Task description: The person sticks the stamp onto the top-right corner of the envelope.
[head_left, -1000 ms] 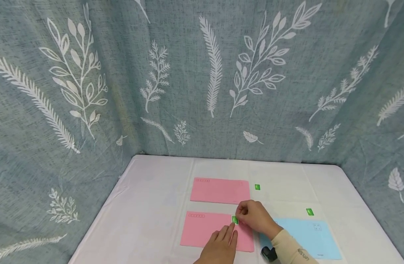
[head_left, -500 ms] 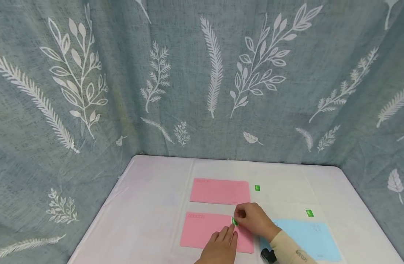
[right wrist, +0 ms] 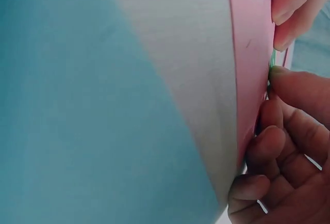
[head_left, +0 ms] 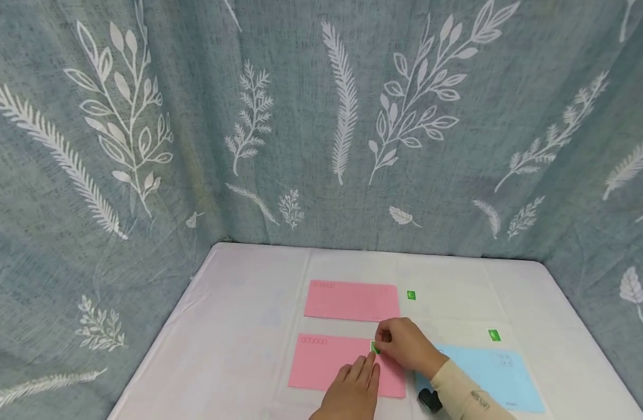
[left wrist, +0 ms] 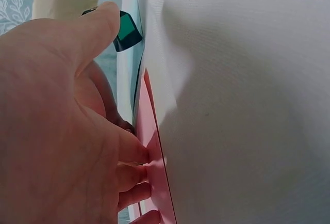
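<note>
A small green stamp [head_left: 374, 347] lies at the upper right corner of the nearer pink envelope [head_left: 321, 364]. My right hand [head_left: 405, 345] pinches the stamp's right edge between thumb and index finger, its other fingers curled under; in the right wrist view a sliver of the green stamp [right wrist: 273, 59] shows at the thumb tip. My left hand [head_left: 351, 389] rests on that envelope with fingers extended, one fingertip right at the stamp's lower edge. In the left wrist view the fingertips of the left hand [left wrist: 67, 105] press on the pink envelope [left wrist: 154, 152].
A second pink envelope [head_left: 351, 300] lies farther back, with a green stamp [head_left: 411, 295] just right of it. Under the right forearm lies a blue envelope [head_left: 489, 379], and another green stamp [head_left: 494, 335] sits above it. All are on a white-covered table [head_left: 237, 338].
The right hand's fingertips have shifted slightly and now cover more of the stamp than a second ago. The left hand stays in place on the envelope.
</note>
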A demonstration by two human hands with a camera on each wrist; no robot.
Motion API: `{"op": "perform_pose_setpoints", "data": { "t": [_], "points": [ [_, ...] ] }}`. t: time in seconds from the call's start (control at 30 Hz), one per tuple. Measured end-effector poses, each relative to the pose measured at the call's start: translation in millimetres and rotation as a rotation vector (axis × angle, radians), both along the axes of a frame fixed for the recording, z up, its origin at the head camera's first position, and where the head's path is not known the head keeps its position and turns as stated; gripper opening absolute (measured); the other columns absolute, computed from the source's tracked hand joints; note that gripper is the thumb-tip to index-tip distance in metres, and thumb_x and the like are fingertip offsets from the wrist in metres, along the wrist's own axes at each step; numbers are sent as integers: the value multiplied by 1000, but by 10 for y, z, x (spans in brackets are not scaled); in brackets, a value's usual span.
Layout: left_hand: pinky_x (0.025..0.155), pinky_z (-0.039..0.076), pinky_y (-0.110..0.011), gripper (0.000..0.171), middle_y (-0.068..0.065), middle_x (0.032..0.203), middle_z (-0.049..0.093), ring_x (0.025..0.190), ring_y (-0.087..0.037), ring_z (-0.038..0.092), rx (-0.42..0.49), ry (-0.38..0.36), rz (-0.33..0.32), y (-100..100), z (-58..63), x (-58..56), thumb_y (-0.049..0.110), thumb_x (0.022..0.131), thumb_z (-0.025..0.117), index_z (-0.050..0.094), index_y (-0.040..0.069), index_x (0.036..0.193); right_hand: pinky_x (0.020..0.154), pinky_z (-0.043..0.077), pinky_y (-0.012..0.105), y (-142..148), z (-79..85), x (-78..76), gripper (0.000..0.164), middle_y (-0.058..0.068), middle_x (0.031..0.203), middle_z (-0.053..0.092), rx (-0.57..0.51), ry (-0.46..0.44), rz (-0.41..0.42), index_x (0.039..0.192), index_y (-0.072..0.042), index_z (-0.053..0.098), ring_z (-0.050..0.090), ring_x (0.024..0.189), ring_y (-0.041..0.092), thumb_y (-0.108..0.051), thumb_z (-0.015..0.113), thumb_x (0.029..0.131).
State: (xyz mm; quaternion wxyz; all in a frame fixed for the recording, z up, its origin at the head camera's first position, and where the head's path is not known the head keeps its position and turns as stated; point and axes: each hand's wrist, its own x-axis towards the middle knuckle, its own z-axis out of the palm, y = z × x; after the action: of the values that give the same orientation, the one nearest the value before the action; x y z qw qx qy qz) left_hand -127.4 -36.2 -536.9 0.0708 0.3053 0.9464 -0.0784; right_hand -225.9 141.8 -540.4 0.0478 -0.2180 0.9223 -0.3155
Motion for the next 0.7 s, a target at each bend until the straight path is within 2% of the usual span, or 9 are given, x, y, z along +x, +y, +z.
{"op": "perform_pose_setpoints", "data": {
  "t": [0.33, 0.7],
  "points": [
    [111, 34, -32, 84, -2, 164, 30, 148, -15, 31, 4, -17, 5, -13, 9, -1, 68, 92, 55, 43, 14, 156, 58, 44, 26, -10, -13, -4, 18, -14, 66, 55, -7, -23, -13, 76, -21, 67, 51, 61, 4, -14, 78, 89],
    [112, 34, -33, 83, -3, 164, 30, 148, -16, 30, 6, -24, -2, -43, 17, 8, 65, 92, 58, 42, 13, 156, 58, 44, 26, -42, 29, 28, 18, -12, 65, 55, 4, -29, -2, 76, -19, 66, 50, 60, 6, -10, 76, 86]
  ]
}}
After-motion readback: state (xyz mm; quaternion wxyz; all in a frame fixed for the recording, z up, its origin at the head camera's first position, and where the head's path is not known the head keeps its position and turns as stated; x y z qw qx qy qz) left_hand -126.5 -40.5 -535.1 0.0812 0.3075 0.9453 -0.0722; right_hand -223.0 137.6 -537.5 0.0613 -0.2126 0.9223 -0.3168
